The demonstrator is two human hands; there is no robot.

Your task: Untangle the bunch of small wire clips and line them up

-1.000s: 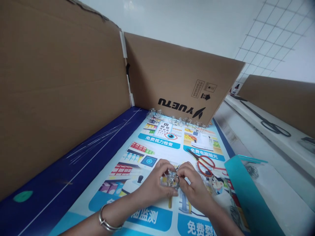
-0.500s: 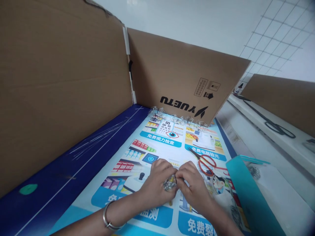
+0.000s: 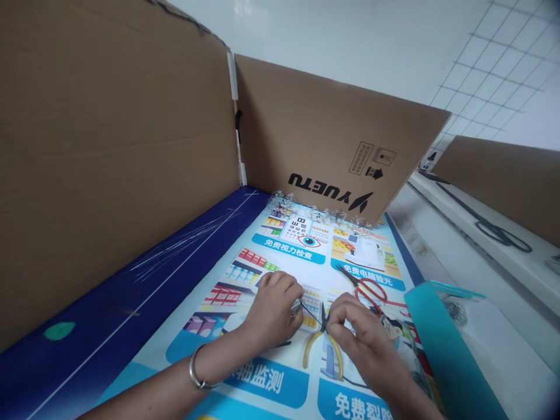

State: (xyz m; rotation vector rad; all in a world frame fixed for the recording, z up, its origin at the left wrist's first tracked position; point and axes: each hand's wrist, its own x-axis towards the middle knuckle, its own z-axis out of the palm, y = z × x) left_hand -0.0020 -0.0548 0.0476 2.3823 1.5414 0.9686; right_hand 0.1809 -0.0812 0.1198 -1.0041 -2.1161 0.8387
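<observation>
My left hand (image 3: 277, 306) is closed around a small cluster of clear beads (image 3: 296, 309), mostly hidden by the fingers. From it a thin dark cord (image 3: 310, 313) stretches taut toward my right hand (image 3: 356, 326). There the thumb and index finger are pinched together on the cord's far end, partly hidden. Yellow-handled pliers (image 3: 324, 326) lie on the printed sheet (image 3: 284, 274) between both hands, jaws pointing away. Scissors with red handles (image 3: 356, 284) rest just beyond my right hand.
Clear beaded pieces (image 3: 324, 216) line the foot of the rear cardboard panel (image 3: 336, 128). Another cardboard wall (image 3: 118, 146) stands on the left. At the right is a teal box (image 3: 450, 344) holding clear plastic and a shiny bundle. A white ledge (image 3: 472, 227) runs behind it.
My hands have moved apart, the right one going rightward, with the dark cord now stretched between them. The pliers, mostly covered before, have come into sight.
</observation>
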